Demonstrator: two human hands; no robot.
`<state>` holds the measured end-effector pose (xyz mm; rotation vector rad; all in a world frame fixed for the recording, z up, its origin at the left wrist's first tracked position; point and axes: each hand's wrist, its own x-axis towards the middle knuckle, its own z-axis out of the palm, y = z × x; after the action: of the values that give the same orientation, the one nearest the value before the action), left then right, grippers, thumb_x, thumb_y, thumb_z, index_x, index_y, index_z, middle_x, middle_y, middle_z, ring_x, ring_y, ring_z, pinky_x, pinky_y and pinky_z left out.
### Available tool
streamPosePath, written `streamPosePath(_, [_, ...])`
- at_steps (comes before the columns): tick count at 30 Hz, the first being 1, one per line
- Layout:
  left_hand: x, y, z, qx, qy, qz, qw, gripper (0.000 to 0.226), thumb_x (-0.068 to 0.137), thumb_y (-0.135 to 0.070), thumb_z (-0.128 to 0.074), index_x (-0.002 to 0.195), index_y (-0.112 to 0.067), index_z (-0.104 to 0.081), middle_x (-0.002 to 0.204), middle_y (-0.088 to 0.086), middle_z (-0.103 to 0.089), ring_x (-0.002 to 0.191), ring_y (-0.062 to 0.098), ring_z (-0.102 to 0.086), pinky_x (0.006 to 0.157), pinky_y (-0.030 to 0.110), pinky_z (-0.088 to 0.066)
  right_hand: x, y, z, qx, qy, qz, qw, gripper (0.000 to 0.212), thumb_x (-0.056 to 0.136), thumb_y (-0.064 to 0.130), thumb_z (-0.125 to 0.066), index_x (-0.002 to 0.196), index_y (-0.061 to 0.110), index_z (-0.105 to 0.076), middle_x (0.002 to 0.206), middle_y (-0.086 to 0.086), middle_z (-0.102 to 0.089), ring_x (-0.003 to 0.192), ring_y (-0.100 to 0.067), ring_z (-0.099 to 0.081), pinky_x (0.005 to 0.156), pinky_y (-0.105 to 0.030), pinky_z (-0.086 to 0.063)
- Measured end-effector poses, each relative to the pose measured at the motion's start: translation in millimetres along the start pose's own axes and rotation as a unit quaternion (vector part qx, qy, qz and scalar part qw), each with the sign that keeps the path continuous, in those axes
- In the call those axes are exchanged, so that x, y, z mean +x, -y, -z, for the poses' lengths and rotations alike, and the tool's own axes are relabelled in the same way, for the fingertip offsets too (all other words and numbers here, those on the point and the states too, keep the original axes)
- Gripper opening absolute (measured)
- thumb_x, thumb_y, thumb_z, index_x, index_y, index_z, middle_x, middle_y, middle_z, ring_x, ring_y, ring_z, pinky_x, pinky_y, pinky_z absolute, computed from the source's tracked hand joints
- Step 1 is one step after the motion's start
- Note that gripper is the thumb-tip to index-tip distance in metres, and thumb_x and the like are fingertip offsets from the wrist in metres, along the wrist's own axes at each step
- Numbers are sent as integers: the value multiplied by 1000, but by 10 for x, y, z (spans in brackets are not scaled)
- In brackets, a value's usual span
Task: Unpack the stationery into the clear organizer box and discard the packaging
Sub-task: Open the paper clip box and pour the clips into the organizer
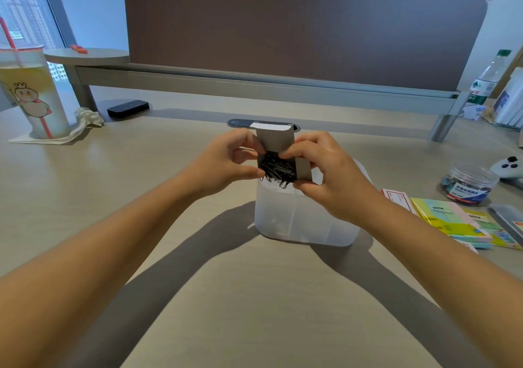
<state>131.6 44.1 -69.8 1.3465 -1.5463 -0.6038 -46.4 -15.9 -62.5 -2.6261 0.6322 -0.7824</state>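
we sit at a pale wooden desk (pixel 198 297) with a brown divider panel (pixel 297 33) across the back. in front of us stands the clear organizer box (pixel 300 220), divided into compartments that look mostly empty. off to our right lie the waiting packs: sticky notes (pixel 450 217), a small red-edged label pack (pixel 396 198) and a round jar of clips (pixel 468 182). far left stands a drink cup (pixel 34 98).

above the organizer's rear edge we hold a small cardboard box (pixel 278 147), flap up, its mouth open toward us and full of dark paper clips (pixel 276 169). our left hand (pixel 226 161) pinches its left side; our right hand (pixel 328 175) grips the right side, forefinger reaching into the opening. a few clips hang at the lower lip, just over the organizer.

we judge this the emptying step: next we need to tip the carton further so the clips fall into one compartment, then set the carton aside as waste.
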Motion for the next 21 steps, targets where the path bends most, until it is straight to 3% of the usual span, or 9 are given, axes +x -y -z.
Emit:
streamPosePath(3, [-1,3,-3,10,-3,-5,1000,31,74,7,-62,80,-22,-52,109,2,-56,98,14,-58,85,14,-49,-3,7,4,-3,5,3,1000,41,77,-2,-63,113,16,-56,127,-7,-41,105,-8,-36,78,4,-32])
streamPosePath(7, [-8,-5,-6,5,-5,1,1000,30,75,7,-61,79,-21,-52,97,-12,-55,90,1,-57,73,2,-47,-8,31,14,-7,12,-3,1000,41,77,-2,-62,113,17,-56,129,-7,-39,109,-11,-38,77,7,-29])
streamPosePath(13, [-15,-5,-13,12,-13,2,1000,29,76,6,-61,80,-21,-52,99,-7,-55,93,7,-57,76,10,-48,-5,29,-3,-22,6,-4,1000,42,78,-2,-62,114,18,-57,130,-7,-40,119,-18,-39,77,11,-25])
streamPosePath(18, [-50,-6,-20,0,-24,-7,1000,31,74,8,-62,79,-21,-53,109,6,-56,105,21,-55,94,27,-45,-12,24,-9,-21,-6,2,1000,41,77,-6,-60,112,16,-58,128,-9,-42,117,-20,-41,77,11,-25])
streamPosePath(21, [-74,9,-36,-5,-39,-13,999,31,74,7,-62,78,-22,-52,110,5,-55,106,19,-55,93,21,-44,-15,29,-24,-24,-14,8,1000,41,77,-6,-60,112,16,-58,128,-10,-44,115,-17,-40,77,10,-25])
